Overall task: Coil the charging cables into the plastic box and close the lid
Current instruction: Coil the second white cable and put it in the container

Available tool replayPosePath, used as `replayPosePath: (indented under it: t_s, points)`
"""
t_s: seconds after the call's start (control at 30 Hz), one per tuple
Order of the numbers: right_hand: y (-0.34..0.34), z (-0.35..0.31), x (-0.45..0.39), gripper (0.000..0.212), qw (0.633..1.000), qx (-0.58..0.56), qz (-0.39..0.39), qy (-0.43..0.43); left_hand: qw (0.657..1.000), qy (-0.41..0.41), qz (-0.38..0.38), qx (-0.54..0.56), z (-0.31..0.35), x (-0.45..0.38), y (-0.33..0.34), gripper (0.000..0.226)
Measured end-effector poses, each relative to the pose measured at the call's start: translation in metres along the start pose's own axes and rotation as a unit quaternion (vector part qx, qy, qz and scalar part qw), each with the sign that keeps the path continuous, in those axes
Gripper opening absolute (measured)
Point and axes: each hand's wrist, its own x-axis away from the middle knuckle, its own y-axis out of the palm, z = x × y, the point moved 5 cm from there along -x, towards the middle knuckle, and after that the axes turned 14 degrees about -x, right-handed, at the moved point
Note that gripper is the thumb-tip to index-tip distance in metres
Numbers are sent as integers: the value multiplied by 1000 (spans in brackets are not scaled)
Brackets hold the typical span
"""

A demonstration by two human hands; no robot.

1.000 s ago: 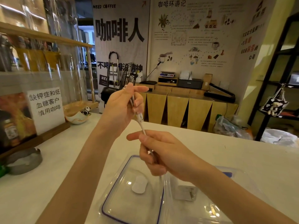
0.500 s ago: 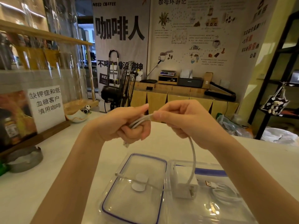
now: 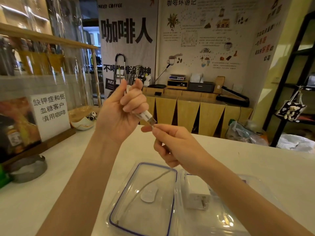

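Both hands are raised above a white counter (image 3: 255, 160), at its near edge. The left hand (image 3: 121, 114) is curled into a fist around a white charging cable (image 3: 144, 116); several turns of the cable are gathered inside the fingers, a loop shows at the top of the fist, and the USB plug (image 3: 152, 121) projects from the lower side of the fist, pointing down and to the right. The right hand (image 3: 173, 145) sits just below and to the right of that plug, thumb and forefinger pinched closed on the same cable close to the plug tip. From beneath the right hand the free length of cable drops down and trails across the clear lid (image 3: 146, 196), its far end lying near the lid's near left corner. The lid, edged with a blue seal, lies flat on the counter, off the box. The clear plastic box (image 3: 221, 218) stands immediately right of the lid, touching it or nearly so, and is open. A white charger block (image 3: 196, 193) lies inside the box at its left side. The right forearm crosses over the box and hides part of its contents.
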Motion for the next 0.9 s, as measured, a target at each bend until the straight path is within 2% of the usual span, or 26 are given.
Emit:
replayPosePath:
  t_s: [0.07,0.17,0.27,0.37,0.5,0.63,0.8,0.83,0.87,0.9]
  points:
    - [0,-2,4,25,1000,7,4,8,996,16,55,-65,-5,-2,-6,50]
    - [-1,-5,9,25,1000,0,5,22,970,49,143,-193,-6,-4,-6,48]
    - [-2,-6,13,25,999,-4,2,47,943,68,195,-259,-9,-6,-7,45]
    - [-3,-6,16,24,998,21,3,64,903,76,223,-359,-15,-6,-13,42]
    - [-8,-14,15,23,991,114,-3,69,792,71,209,-570,-25,-6,-9,32]
    - [-16,-25,11,21,983,169,-6,72,672,83,161,-718,-33,-8,2,24]
    - [-17,-33,13,18,991,112,-25,71,582,91,168,-791,-28,-6,-2,35]
    - [-18,-36,13,18,993,89,-27,70,581,70,166,-793,-27,-5,-5,36]
    - [-21,-39,13,20,995,69,-26,69,600,36,154,-785,-28,-6,-8,38]
    - [-24,-42,12,22,996,54,-22,71,638,-5,130,-759,-31,-6,-12,41]
